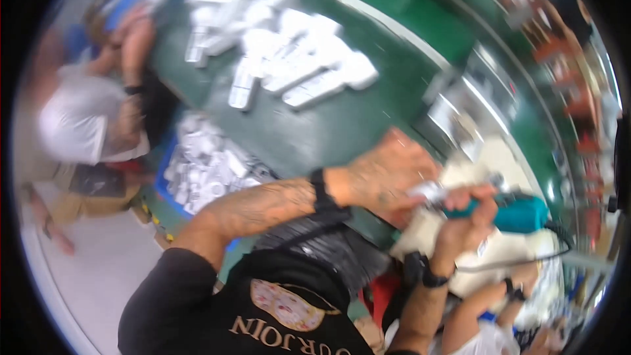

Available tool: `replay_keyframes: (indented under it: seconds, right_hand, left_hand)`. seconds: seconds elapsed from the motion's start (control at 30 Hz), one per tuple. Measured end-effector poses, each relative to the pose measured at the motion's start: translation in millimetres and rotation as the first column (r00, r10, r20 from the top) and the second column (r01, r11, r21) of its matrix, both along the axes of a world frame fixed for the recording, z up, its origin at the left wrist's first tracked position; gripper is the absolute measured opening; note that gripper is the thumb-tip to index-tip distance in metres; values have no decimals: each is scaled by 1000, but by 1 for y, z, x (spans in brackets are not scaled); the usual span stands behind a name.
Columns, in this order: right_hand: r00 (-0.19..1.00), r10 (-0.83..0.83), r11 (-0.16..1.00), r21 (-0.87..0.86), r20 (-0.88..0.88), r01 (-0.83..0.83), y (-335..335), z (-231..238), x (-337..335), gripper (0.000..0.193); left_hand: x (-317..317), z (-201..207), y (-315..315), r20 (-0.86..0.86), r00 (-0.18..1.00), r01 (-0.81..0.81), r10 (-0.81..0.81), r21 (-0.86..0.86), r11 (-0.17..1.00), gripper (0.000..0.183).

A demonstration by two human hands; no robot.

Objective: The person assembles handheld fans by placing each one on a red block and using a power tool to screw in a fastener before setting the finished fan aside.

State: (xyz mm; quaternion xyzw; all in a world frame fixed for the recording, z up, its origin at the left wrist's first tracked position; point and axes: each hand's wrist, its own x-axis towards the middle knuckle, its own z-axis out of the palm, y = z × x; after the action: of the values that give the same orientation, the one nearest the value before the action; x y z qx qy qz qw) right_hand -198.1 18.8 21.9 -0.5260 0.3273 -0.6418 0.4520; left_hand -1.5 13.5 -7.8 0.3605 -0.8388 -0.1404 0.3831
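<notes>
My left hand point(388, 174) reaches across to the right, its fingers closed on a small, shiny white part point(427, 192) blurred by motion. Close beside it, my right hand point(470, 223) grips the front of a teal handheld power tool point(522, 215) with a dark cord. The tool's tip points toward the white part. Whether the two touch is too blurred to tell. Both hands are above a cream-coloured surface point(503, 250) at the right side of the green table point(276, 135).
White moulded pieces point(282, 52) lie heaped on the table's far side. A blue crate point(167, 158) of small white parts stands at left, near a co-worker in a white cap point(79, 115). A grey metal box point(486, 85) is beyond my hands. Another person's arms point(480, 302) show at lower right.
</notes>
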Motion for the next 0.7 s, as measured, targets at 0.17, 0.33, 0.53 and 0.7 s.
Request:
replay_keyframes:
  seconds: [0.17, 0.33, 0.53, 0.7]
  right_hand:
    - [967, 132, 991, -15, 218, -132, 23, 47, -5, 46]
    - [985, -94, 987, -116, 146, 111, 68, 54, -1, 64]
    - [965, -218, 975, -75, -146, 209, 99, 51, -11, 65]
    - [954, -301, 952, 62, -7, 301, 102, 17, -35, 63]
  left_hand:
    - [-10, 0, 27, 122, 992, -6, 45, -304, 953, 37]
    - [71, 30, 57, -442, 784, -339, 437, 286, 896, 35]
    - [268, -11, 55, -576, 173, -901, 799, 236, 365, 44]
    - [399, -43, 70, 439, -63, -740, 896, -623, 253, 41]
